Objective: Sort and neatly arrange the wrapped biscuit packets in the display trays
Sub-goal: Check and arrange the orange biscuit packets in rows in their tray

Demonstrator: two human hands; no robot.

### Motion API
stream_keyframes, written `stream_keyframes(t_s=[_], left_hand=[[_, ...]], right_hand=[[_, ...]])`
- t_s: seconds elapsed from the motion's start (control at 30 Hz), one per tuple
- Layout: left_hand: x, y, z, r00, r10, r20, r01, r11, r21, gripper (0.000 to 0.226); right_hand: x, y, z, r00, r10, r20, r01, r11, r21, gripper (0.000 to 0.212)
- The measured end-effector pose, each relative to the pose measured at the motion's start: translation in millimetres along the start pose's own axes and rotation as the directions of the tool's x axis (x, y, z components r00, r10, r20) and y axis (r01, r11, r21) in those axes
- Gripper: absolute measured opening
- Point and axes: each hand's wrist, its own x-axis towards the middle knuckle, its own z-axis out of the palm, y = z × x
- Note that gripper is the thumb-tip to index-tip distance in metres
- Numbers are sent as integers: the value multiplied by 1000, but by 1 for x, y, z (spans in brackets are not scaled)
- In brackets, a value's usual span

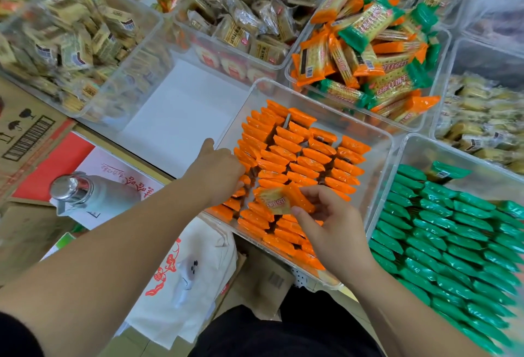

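A clear tray (377, 141) in the middle holds orange packets (300, 155) standing on edge in rows. My left hand (218, 171) reaches into the tray's left rows, its fingers curled in among the packets there. My right hand (337, 223) pinches one orange-and-yellow biscuit packet (279, 200) just above the near rows. A second clear tray (408, 141) to the right holds green packets (453, 240) in neat rows. Behind them, another tray (292, 73) carries a loose heap of mixed orange and green packets (365, 45).
Trays of tan and yellow wrapped biscuits stand at the back (243, 28), left (71, 42) and right (482, 118). A bare white shelf patch (181, 118) lies left of the orange tray. Below are a cardboard box (25, 132), a metal-capped flask (82, 195) and a white printed bag (187, 271).
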Motion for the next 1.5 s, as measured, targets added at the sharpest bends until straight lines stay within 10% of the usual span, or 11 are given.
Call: stream_keyframes(t_s=[0.2, 0.4, 0.83, 1.1, 1.2, 1.5], left_hand=[[-19, -6, 19, 967, -48, -251, -33, 950, -310, 21], [-45, -9, 35, 774, -410, -483, -60, 711, -700, 22], [-97, 3, 52, 549, -829, 103, -162, -226, -961, 21], [-116, 1, 60, 562, -816, 135, -162, -268, -950, 14], [-120, 3, 54, 570, -809, 142, -168, -284, -944, 11], [-129, 4, 38, 569, -795, 209, -161, -357, -920, 11]], right_hand=[[3, -14, -3, 998, -55, 0, 55, 998, 27, 34], [23, -18, 18, 996, -68, -51, 66, 997, -38, 26], [62, -24, 87, 933, -278, 227, 353, 821, -448, 8], [75, -10, 112, 888, -283, 363, 460, 548, -698, 25], [75, -7, 107, 896, -283, 343, 445, 575, -687, 11], [64, -19, 87, 845, 2, 535, 363, 733, -575, 59]])
